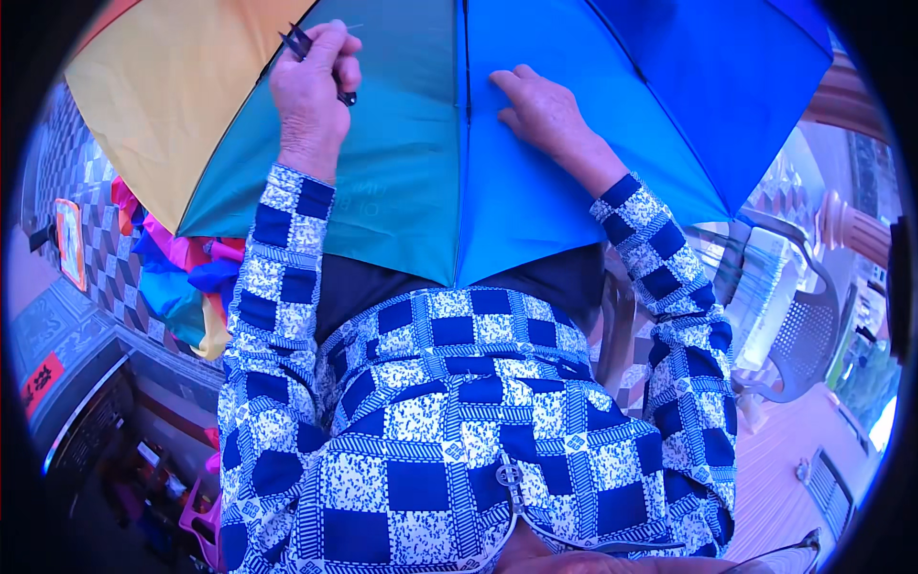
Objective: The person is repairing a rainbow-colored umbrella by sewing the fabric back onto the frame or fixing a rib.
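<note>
Left hand (316, 78) gripped black snips (298, 42) over the green panel (402, 182) of a multicoloured umbrella (182, 105) spread before the person. Right hand (547, 113), fingers parted, was over its light-blue panel (545, 210), near a black rib (467, 57)

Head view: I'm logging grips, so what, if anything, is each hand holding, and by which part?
The left hand holds a small dark tool by its middle, its forked end sticking out. Whether the right hand grips the umbrella cannot be told.

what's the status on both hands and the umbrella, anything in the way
Left hand gripping small dark tool. Right hand at bright blue panel. Multicoloured umbrella spread out in front. Nothing seen blocking either hand.
</note>
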A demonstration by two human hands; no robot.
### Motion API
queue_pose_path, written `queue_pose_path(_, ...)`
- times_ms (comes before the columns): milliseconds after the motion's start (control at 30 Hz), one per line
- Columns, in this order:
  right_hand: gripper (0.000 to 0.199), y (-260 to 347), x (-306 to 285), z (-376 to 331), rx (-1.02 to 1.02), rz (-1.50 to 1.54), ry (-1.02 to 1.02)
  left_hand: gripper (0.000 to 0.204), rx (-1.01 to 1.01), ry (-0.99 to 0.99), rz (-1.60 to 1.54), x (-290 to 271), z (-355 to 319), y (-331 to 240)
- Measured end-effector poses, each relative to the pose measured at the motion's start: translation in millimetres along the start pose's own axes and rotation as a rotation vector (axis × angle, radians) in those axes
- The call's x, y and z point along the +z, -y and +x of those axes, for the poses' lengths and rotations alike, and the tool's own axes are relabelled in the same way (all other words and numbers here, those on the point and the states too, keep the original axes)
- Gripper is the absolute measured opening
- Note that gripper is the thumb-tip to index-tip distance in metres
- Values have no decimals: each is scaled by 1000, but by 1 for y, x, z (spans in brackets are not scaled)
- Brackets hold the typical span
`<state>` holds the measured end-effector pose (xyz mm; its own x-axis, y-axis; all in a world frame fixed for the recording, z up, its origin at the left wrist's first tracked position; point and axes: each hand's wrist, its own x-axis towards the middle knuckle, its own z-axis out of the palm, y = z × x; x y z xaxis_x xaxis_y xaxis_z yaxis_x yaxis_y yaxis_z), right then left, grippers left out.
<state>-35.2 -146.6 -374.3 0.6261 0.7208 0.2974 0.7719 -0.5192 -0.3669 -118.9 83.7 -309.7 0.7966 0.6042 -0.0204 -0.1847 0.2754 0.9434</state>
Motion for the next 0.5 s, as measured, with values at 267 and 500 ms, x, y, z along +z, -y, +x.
queue_pose_path(267,12,-33,50,-47,75,-124,326,15,118,31,-215,-97,28,-43)
queue_pose_path(500,11,-11,43,-34,85,375,328,13,201,67,-335,-206,43,-80)
